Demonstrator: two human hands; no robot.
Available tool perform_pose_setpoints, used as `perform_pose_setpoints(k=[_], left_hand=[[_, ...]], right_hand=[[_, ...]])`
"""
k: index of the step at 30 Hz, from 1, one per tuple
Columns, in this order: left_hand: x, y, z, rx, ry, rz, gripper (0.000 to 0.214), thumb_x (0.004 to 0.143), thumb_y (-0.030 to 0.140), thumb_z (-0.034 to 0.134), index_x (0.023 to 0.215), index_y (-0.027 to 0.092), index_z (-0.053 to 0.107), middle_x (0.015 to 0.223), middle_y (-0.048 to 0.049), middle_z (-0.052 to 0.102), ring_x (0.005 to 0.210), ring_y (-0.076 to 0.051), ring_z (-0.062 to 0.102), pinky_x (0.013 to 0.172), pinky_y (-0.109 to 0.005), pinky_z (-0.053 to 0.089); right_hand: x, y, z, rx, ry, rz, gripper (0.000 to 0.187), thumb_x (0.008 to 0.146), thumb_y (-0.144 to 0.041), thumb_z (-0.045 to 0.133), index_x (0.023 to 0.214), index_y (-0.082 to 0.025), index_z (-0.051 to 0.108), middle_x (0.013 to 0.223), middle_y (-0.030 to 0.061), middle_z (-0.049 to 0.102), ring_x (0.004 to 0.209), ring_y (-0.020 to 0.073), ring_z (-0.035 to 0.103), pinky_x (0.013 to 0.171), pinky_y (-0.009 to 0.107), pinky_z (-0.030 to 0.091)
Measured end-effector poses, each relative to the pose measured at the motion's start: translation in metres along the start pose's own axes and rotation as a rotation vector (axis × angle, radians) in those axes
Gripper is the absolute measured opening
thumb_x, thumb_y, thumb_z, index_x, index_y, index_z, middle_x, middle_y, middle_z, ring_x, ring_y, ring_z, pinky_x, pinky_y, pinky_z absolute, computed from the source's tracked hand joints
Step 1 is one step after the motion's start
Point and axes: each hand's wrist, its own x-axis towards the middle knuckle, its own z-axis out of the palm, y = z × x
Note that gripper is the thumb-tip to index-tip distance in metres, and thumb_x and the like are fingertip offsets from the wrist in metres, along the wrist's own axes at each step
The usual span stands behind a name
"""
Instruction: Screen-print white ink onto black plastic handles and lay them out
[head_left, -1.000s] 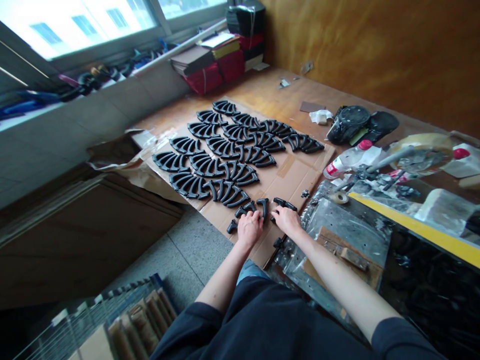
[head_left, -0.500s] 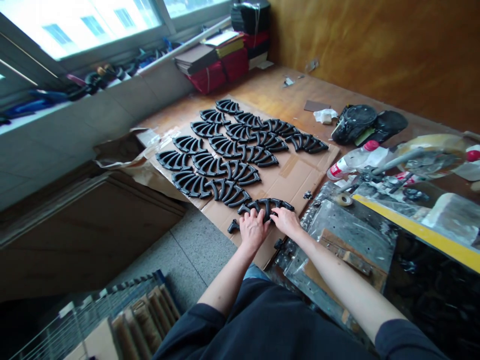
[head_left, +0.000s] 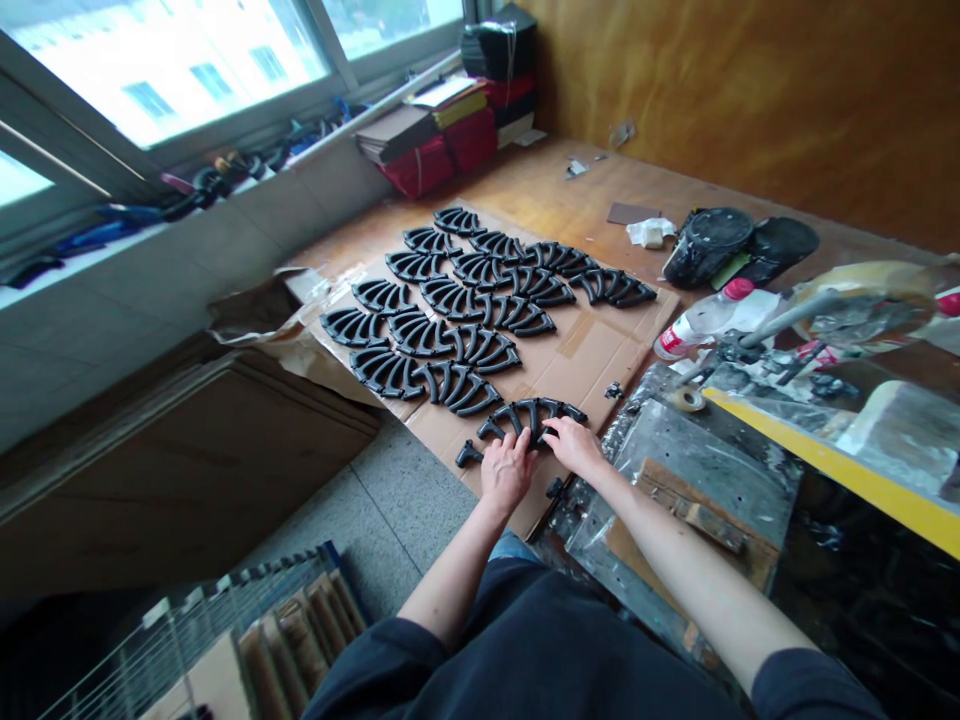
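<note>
Black T-shaped handle-like pieces lie side by side in a curved row on a cardboard sheet. My left hand rests at the near ends of this row, fingers stretched forward and touching the stems. Closed at the right part of the row, my right hand pinches the stem of one black piece, which its fingers partly hide. A single loose black piece lies just left of my left hand. Farther back, several fan-shaped groups of the same pieces cover the cardboard.
To the right are a plastic bottle, a tape roll, a grey metal plate and a yellow-edged bin. Black containers stand behind. Red and dark stacks sit by the window. Cardboard sheets lean at left.
My left hand has drawn back slightly toward me, showing more of the row's left pieces. My right hand stays nearly in place. The camera view has shifted a little.
</note>
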Motion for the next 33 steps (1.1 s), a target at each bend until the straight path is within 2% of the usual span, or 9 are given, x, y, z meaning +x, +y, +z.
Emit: perform_pose_setpoints(k=[3,6,10,13,16,20,24,29,33], left_hand=[[-0.001,-0.003,0.002,0.006,-0.009,0.042,0.048,0.094,0.041,0.042,0.139,0.026,0.045,0.114,-0.0079,0.06,0.095,-0.022,0.054,0.085,-0.033,0.041],[-0.003,-0.008,0.0,0.015,-0.018,0.073,0.049,0.093,0.039,0.044,0.141,0.029,0.043,0.124,-0.0072,0.056,0.097,-0.021,0.055,0.085,-0.032,0.042],[-0.004,-0.011,-0.006,0.015,0.036,-0.009,0.049,0.092,0.043,0.044,0.14,0.028,0.044,0.134,-0.0092,0.049,0.101,-0.022,0.054,0.086,-0.034,0.043],[-0.001,-0.004,-0.005,-0.017,0.092,-0.015,0.051,0.091,0.045,0.046,0.138,0.025,0.046,0.142,-0.0111,0.043,0.116,-0.025,0.047,0.096,-0.036,0.04],[0.003,0.012,0.002,-0.043,0.075,0.015,0.057,0.088,0.047,0.051,0.14,0.028,0.043,0.147,-0.0085,0.039,0.125,-0.027,0.04,0.097,-0.04,0.039],[0.008,0.034,0.008,-0.024,0.05,-0.062,0.062,0.086,0.047,0.051,0.144,0.028,0.038,0.142,-0.0092,0.046,0.118,-0.03,0.043,0.091,-0.045,0.04],[0.014,0.04,0.008,-0.014,0.056,-0.106,0.057,0.085,0.039,0.053,0.141,0.031,0.042,0.131,-0.0084,0.054,0.108,-0.029,0.047,0.086,-0.044,0.04],[0.018,0.038,0.008,-0.011,0.077,-0.108,0.032,0.091,0.035,0.044,0.118,0.031,0.061,0.12,-0.0067,0.058,0.103,-0.027,0.049,0.081,-0.04,0.041],[0.02,0.039,0.008,-0.006,0.066,-0.104,0.027,0.09,0.038,0.047,0.107,0.027,0.065,0.117,-0.0077,0.058,0.102,-0.027,0.049,0.077,-0.038,0.043]], right_hand=[[0.0,0.0,0.0,0.007,0.006,0.0,0.035,0.092,-0.037,0.048,0.124,-0.029,0.06,0.118,0.005,0.062,0.101,0.0199,0.062,0.088,0.03,0.045],[0.0,0.0,-0.001,0.011,0.015,-0.006,0.034,0.092,-0.036,0.049,0.124,-0.029,0.06,0.117,0.0051,0.062,0.1,0.0201,0.063,0.087,0.029,0.045],[0.0,0.0,-0.002,0.012,0.004,-0.005,0.034,0.092,-0.036,0.049,0.124,-0.028,0.06,0.117,0.0057,0.062,0.102,0.0201,0.063,0.088,0.029,0.045],[0.0,-0.002,-0.002,0.025,0.003,-0.002,0.035,0.093,-0.037,0.048,0.124,-0.027,0.061,0.117,0.007,0.063,0.102,0.0201,0.062,0.089,0.029,0.044],[0.001,-0.002,0.0,0.054,0.016,0.0,0.038,0.094,-0.039,0.045,0.126,-0.024,0.06,0.115,0.0089,0.063,0.104,0.0198,0.062,0.09,0.028,0.044],[0.001,0.0,0.002,0.078,0.022,-0.012,0.039,0.097,-0.036,0.038,0.128,-0.024,0.059,0.114,0.0082,0.063,0.104,0.0172,0.061,0.09,0.024,0.043],[-0.002,0.001,0.006,0.096,0.04,-0.022,0.037,0.098,-0.033,0.038,0.129,-0.025,0.057,0.115,0.0071,0.063,0.101,0.0176,0.063,0.087,0.025,0.044],[-0.005,-0.001,0.013,0.165,0.132,0.023,0.042,0.096,-0.03,0.043,0.137,-0.021,0.041,0.126,0.0106,0.055,0.104,0.019,0.063,0.085,0.027,0.046],[-0.004,-0.001,0.01,0.169,0.131,-0.01,0.042,0.097,-0.033,0.04,0.137,-0.021,0.04,0.127,0.0105,0.055,0.103,0.0198,0.064,0.086,0.028,0.046]])
